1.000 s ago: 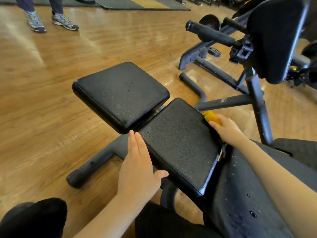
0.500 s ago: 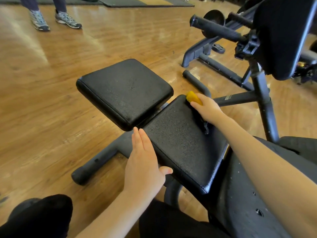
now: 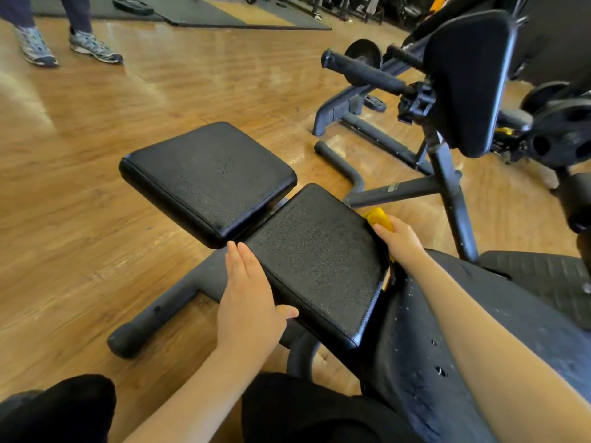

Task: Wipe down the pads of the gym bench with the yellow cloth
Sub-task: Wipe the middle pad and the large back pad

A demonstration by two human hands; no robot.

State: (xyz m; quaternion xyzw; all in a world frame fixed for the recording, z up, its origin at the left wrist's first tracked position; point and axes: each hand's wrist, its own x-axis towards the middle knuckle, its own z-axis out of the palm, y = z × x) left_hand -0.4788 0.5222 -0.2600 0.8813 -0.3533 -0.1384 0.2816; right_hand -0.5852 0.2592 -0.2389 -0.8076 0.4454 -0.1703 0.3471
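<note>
The cloth (image 3: 379, 219) sat right of the frame's centre, bunched in the right hand (image 3: 401, 243), whose fingers curled round it so only a yellow corner showed. It was pressed against the right edge of the near pad (image 3: 316, 257), so the wiping appeared to be on that pad's side. The near pad's top looked dull and speckled, perhaps damp, though whether it had been fully wiped could not be told. The far pad (image 3: 208, 177), at upper left of centre, and the upright pad (image 3: 470, 81) at upper right had no cloth on them; by the look of it they remained to be done. The left hand (image 3: 248, 298) lay flat, fingers straight and together, against the left edge of the near pad, holding nothing, well apart from the cloth across the bench.
</note>
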